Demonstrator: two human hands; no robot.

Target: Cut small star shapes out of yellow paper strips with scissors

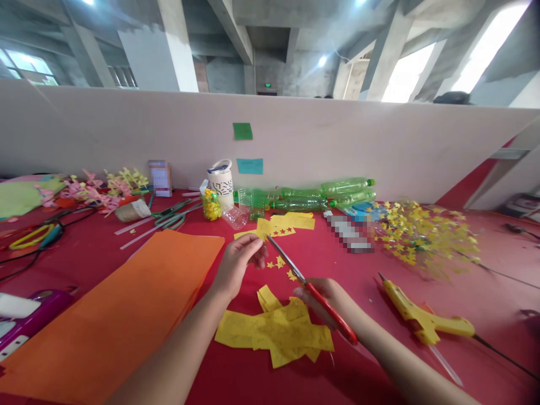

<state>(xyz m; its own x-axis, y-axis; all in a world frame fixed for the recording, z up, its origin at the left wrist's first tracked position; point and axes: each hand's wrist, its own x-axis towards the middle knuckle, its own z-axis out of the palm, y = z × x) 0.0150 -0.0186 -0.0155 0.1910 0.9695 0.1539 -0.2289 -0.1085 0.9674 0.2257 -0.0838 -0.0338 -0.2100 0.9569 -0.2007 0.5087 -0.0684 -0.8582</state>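
Observation:
Near the middle, my left hand [244,256] pinches the edge of a small yellow piece [264,228]. My right hand [324,298] grips red-handled scissors [301,277], whose blades point up and left, with the tip by the yellow piece and my left fingertips. Small yellow stars [279,262] lie on the red table between the hands. Nearer to me is a pile of yellow strips [278,329]. Beyond my hands lie more yellow strips [299,220], one with star-shaped holes showing red.
Orange sheets [113,309] lie at the left. A yellow glue gun [422,315] and a bunch of yellow stars on stems [422,233] are at the right. Green bottles [304,203] and a white cup [222,185] stand or lie near the partition [177,129].

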